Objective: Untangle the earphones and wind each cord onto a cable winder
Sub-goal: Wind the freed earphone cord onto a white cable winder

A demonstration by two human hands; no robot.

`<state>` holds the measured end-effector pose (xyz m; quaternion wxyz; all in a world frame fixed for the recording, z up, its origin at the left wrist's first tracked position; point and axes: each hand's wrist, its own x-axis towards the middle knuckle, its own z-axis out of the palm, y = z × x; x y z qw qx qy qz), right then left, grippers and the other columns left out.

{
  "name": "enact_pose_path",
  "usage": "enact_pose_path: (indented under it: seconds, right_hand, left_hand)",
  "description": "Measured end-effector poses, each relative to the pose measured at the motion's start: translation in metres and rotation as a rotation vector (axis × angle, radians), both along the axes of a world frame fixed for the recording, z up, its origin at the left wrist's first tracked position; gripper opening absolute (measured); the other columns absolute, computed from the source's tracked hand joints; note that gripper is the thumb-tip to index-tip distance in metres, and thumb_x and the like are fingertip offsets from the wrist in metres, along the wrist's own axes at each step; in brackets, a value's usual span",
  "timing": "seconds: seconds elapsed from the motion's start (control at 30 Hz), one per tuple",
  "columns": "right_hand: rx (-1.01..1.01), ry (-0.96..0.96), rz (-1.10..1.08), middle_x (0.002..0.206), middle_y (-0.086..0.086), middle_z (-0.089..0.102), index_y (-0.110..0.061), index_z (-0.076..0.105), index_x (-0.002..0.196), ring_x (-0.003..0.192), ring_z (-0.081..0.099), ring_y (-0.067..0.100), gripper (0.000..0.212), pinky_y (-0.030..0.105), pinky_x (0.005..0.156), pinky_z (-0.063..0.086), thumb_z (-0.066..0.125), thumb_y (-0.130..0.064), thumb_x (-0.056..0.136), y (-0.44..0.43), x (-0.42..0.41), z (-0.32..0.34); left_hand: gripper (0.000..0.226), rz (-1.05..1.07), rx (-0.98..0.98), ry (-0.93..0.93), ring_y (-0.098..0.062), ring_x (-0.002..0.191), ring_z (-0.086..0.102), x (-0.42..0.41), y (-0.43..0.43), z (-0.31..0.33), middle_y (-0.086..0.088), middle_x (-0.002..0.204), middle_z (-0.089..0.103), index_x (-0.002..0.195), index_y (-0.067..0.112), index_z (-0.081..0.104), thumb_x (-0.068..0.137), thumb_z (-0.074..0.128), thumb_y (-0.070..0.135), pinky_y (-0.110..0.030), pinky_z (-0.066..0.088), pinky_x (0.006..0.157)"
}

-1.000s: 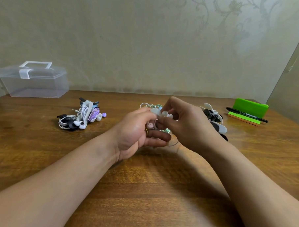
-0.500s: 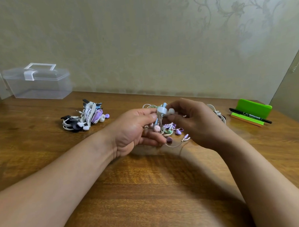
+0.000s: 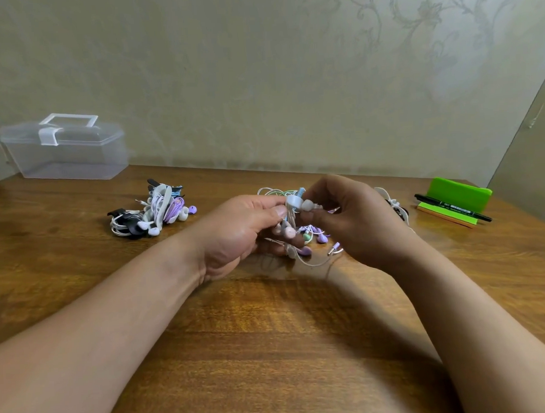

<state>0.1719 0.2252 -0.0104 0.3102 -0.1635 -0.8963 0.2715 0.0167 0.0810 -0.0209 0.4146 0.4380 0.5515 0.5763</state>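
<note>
My forearms come in from six o'clock over the wooden table (image 3: 271,347) and meet near its middle. My left hand (image 3: 235,236) holds the tangle of earphones (image 3: 300,234), with the fingers curled beneath it and the thumb pressed on top. Right beside it at three o'clock, my right hand (image 3: 356,224) pinches a white earbud (image 3: 307,204) at the top of the tangle between thumb and forefinger, the other fingers curled behind. Pink, purple and green buds hang between my two hands. A loop of white cord and a plug sag at the tangle's lower side, close to the wood; I cannot tell if they touch it.

Past my left hand, at ten o'clock, a pile of wound cords (image 3: 159,211) lies on the table, white, black and purple. At two o'clock, well apart, a green stand (image 3: 458,195) sits with a black pen (image 3: 452,209) lying across its front. Farthest off at ten o'clock, a clear box (image 3: 66,153) with its lid shut stands against the patterned wall (image 3: 290,80).
</note>
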Motion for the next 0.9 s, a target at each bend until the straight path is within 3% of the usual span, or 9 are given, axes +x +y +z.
enact_pose_path:
  seconds: [0.07, 0.17, 0.23, 0.37, 0.43, 0.53, 0.7, 0.9]
  right_hand:
    - [-0.014, 0.013, -0.010, 0.090, -0.009, 0.072, -0.026, 0.066, 0.095, 0.085, 0.066, 0.014, 0.018, 0.035, 0.071, 0.056, 0.082, -0.025, 0.089, 0.000, 0.001, 0.001]
    - [0.036, 0.015, -0.029, 0.083, -0.010, 0.071, -0.026, 0.066, 0.091, 0.077, 0.063, 0.011, 0.015, 0.028, 0.064, 0.050, 0.081, -0.025, 0.089, -0.003, 0.003, 0.001]
    - [0.078, -0.008, -0.049, 0.079, -0.011, 0.069, -0.027, 0.067, 0.089, 0.075, 0.061, 0.010, 0.014, 0.029, 0.065, 0.048, 0.081, -0.028, 0.088, -0.007, 0.002, 0.000]
    - [0.088, -0.015, -0.020, 0.077, -0.008, 0.071, -0.030, 0.072, 0.089, 0.071, 0.064, 0.009, 0.009, 0.033, 0.065, 0.050, 0.080, -0.031, 0.087, -0.015, -0.001, -0.001]
    - [0.077, 0.006, -0.015, 0.077, -0.009, 0.071, -0.031, 0.074, 0.091, 0.071, 0.063, 0.007, 0.007, 0.026, 0.061, 0.048, 0.080, -0.033, 0.088, -0.017, -0.002, -0.001]
    - [0.051, 0.071, -0.005, 0.081, -0.015, 0.068, -0.029, 0.075, 0.102, 0.075, 0.062, 0.004, 0.010, 0.016, 0.064, 0.045, 0.078, -0.030, 0.092, -0.020, -0.002, 0.000]
    - [-0.139, 0.152, 0.069, 0.103, -0.009, 0.078, -0.024, 0.072, 0.114, 0.096, 0.075, 0.004, 0.023, 0.037, 0.083, 0.061, 0.061, -0.009, 0.100, -0.022, -0.003, 0.005]
    - [-0.207, 0.185, 0.091, 0.099, -0.005, 0.080, -0.014, 0.073, 0.114, 0.093, 0.077, 0.004, 0.018, 0.025, 0.078, 0.061, 0.060, -0.006, 0.104, -0.021, -0.002, 0.006]
  left_hand:
    - [0.035, -0.025, 0.001, 0.040, -0.038, 0.105, 0.073, 0.002, -0.002, 0.004, -0.025, 0.108, 0.071, 0.131, 0.006, 0.065, 0.110, 0.036, 0.007, -0.033, 0.058, 0.078]
    - [0.034, -0.058, 0.017, 0.004, -0.043, 0.113, 0.070, 0.006, -0.003, 0.005, -0.022, 0.102, 0.069, 0.132, -0.007, 0.058, 0.111, 0.037, 0.011, -0.045, 0.060, 0.090]
    - [0.043, -0.065, -0.001, 0.013, -0.043, 0.114, 0.069, 0.007, -0.003, 0.004, -0.029, 0.112, 0.069, 0.133, -0.009, 0.055, 0.110, 0.044, 0.026, -0.051, 0.058, 0.096]
    - [0.044, -0.028, -0.044, 0.015, -0.035, 0.102, 0.075, 0.009, -0.003, 0.005, -0.022, 0.111, 0.075, 0.127, -0.007, 0.057, 0.105, 0.053, 0.032, -0.036, 0.064, 0.078]
    - [0.042, -0.011, -0.051, -0.018, -0.030, 0.091, 0.077, 0.009, -0.002, 0.005, -0.024, 0.112, 0.074, 0.125, -0.007, 0.060, 0.106, 0.052, 0.030, -0.030, 0.064, 0.070]
    - [0.036, 0.000, 0.008, -0.133, -0.031, 0.089, 0.076, 0.006, 0.000, 0.004, -0.026, 0.112, 0.073, 0.124, -0.005, 0.063, 0.108, 0.049, 0.024, -0.033, 0.063, 0.076]
    - [0.039, 0.023, 0.100, -0.344, -0.027, 0.094, 0.075, 0.002, 0.001, 0.007, -0.022, 0.117, 0.072, 0.130, -0.005, 0.062, 0.107, 0.049, 0.024, -0.037, 0.062, 0.086]
    - [0.045, -0.006, 0.076, -0.419, -0.033, 0.104, 0.074, 0.001, -0.003, 0.011, -0.025, 0.124, 0.070, 0.135, -0.002, 0.058, 0.111, 0.039, 0.032, -0.039, 0.064, 0.086]
